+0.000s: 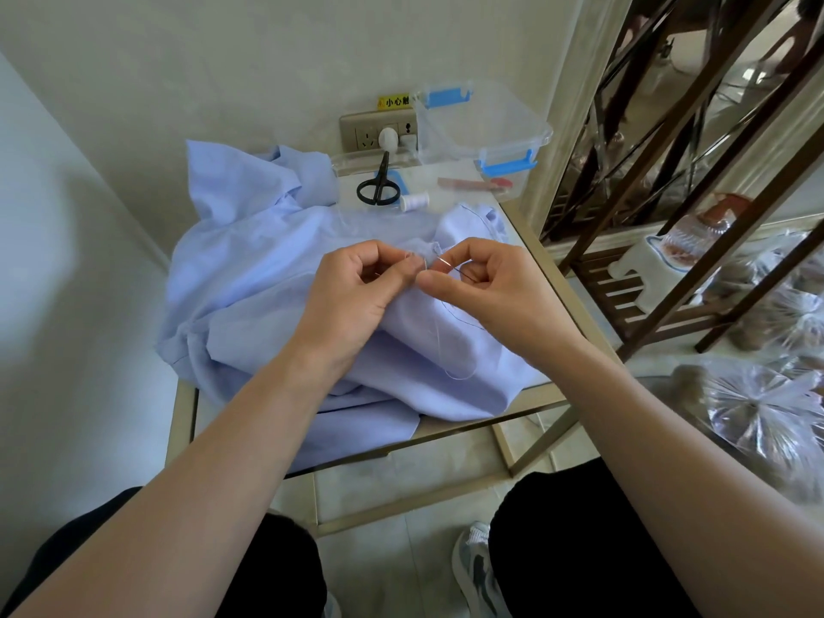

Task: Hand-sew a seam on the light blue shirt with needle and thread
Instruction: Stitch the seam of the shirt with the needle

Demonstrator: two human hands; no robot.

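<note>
The light blue shirt (267,278) lies crumpled over a small table (526,243). My left hand (352,301) pinches a raised fold of the shirt between thumb and fingers. My right hand (495,292) pinches the thin silver needle (439,262), whose tip points left into the fold just beside my left fingertips. A fine thread (450,345) trails from the needle down across the fabric in a loose loop.
Black scissors (378,187), a white thread spool (414,201) and a clear plastic box with blue clips (481,127) sit at the table's far side below a wall socket (379,131). A brown metal shelf (669,194) with bagged items stands close on the right.
</note>
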